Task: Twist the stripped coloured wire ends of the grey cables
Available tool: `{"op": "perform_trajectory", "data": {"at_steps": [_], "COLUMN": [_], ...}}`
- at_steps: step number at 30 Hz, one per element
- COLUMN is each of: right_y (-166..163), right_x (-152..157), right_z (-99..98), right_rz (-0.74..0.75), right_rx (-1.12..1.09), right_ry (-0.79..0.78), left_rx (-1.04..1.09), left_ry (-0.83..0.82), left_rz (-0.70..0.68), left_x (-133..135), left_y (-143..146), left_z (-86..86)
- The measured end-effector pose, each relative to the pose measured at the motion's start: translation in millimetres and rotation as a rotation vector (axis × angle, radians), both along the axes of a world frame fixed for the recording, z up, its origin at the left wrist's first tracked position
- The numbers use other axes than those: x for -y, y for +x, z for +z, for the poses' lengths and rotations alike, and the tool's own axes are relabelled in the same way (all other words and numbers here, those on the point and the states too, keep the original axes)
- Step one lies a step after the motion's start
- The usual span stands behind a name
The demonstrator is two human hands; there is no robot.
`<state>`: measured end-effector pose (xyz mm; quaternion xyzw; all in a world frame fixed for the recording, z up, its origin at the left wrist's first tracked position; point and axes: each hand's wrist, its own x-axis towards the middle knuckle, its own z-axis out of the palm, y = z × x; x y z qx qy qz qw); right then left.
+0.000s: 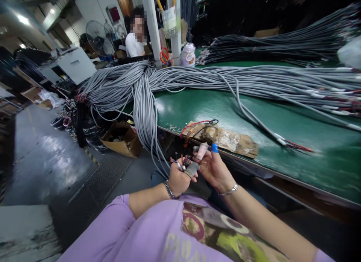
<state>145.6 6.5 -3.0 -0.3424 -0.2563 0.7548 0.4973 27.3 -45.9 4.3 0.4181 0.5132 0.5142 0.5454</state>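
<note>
My left hand point(180, 181) is closed around the stripped ends of several grey cables, just off the bench's front edge. Thin red, black and white wires point(183, 161) stick out above its fist, and a grey wrap covers its thumb. The grey cables point(145, 115) hang over the bench edge down to this hand. Beside it, my right hand point(216, 169) has its palm turned up, with a blue cover on the thumb and a pale wrap on a finger. Its thumb stands apart from the fingers, which are near the wire ends; I see nothing held in it.
A long bundle of grey cables point(191, 77) lies along the green bench point(194, 104). A taped cardboard strip point(231, 139) with red and black leads sits at the front edge. Darker cables point(254, 47) lie behind. A cardboard box point(121, 141) stands below; a person point(134, 45) is beyond.
</note>
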Motion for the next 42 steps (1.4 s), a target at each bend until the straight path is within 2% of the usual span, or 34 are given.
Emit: {"op": "perform_trajectory", "data": {"at_steps": [4,8,14,20,24,28,34,39,42], "right_y": [9,13,9,10,9,10,20,17,12], "right_x": [11,28,37,34,34,33,11,-6,-6], "right_z": [-5.7,-6.9,1.0,-1.8,-2.7,-2.5,0.7,14.6,17.4], "right_rz": [0.069,0.156,0.039,0.107,0.174,0.309,0.202,0.173,0.132], "right_rx": [0.011,0.097,0.285,0.138,0.064,-0.018,-0.087,0.043,0.023], "right_ry": [0.034,0.144,0.23,0.146,0.097,0.068,-0.07,-0.029,0.0], "left_rx": [0.007,-0.016,-0.037,0.065,0.181,0.219,0.105,0.034,0.072], "left_ry": [-0.014,-0.018,0.028,0.033,-0.018,-0.046,0.151,0.221,0.248], "left_rz": [0.011,0.035,-0.002,-0.043,-0.163,-0.256,-0.209,-0.201,-0.219], "left_x": [7,11,11,11,9,8,6,-2,-7], "left_y": [-6,-12,-12,-16,-20,-25,-31,-25,-18], "left_z": [1.1,2.8,0.9,-6.0,-4.4,-4.9,-8.5,-3.8,-1.0]}}
